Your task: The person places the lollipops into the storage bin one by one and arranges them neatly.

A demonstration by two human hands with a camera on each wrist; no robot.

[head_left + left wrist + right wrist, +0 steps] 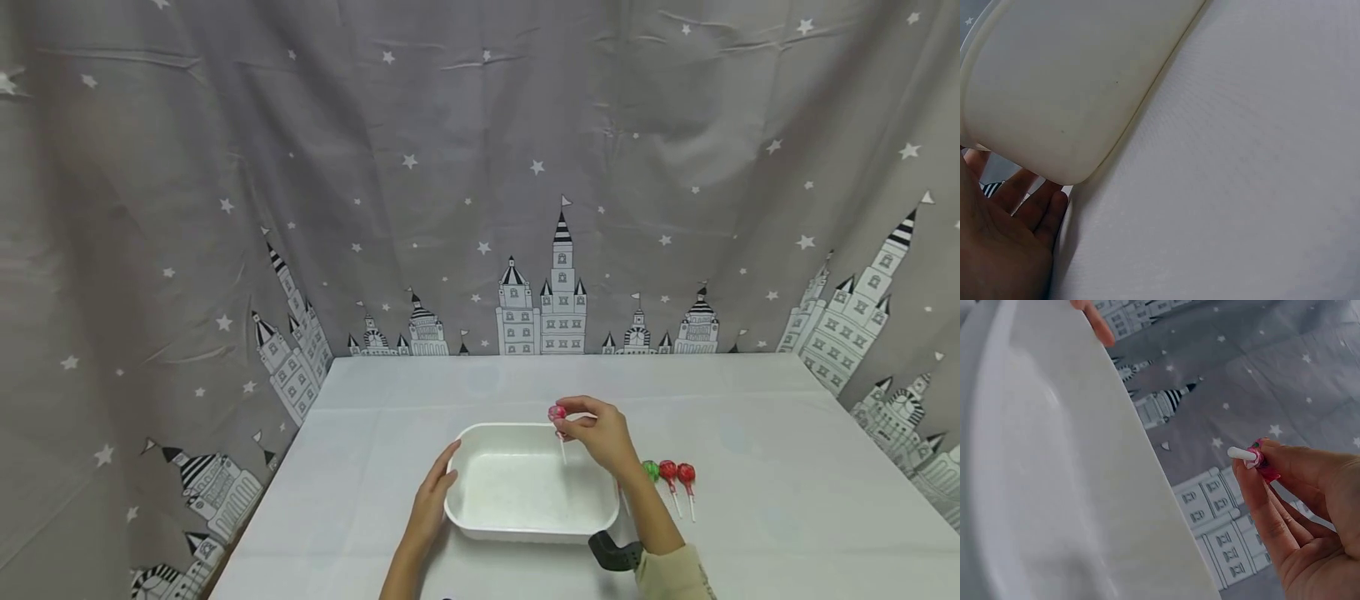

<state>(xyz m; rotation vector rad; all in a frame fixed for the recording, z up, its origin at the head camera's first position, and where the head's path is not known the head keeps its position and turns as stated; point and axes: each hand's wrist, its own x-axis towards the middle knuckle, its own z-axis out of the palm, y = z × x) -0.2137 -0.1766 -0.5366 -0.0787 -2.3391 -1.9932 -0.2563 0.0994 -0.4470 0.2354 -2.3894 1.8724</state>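
Observation:
My right hand (600,432) pinches a lollipop (557,412) between thumb and fingertips, over the far right part of a white plastic tub (534,533). The lollipop has a pinkish-red wrapper, and its white stick (1242,454) points down in the head view. At the tub's left end, my left hand (429,504) grips the rim, the thumb lapping over it. In the left wrist view the other fingers (1036,203) lie against the tub's outer end wall, their tips partly hidden by it. No lollipop shows on the tub's floor.
Right of the tub lie a green lollipop (651,470) and two red ones, a nearer red lollipop (667,472) and an outer red lollipop (686,474). My right forearm partly covers this group. Behind the white table (750,433) hangs a grey curtain (450,125) with castles and stars.

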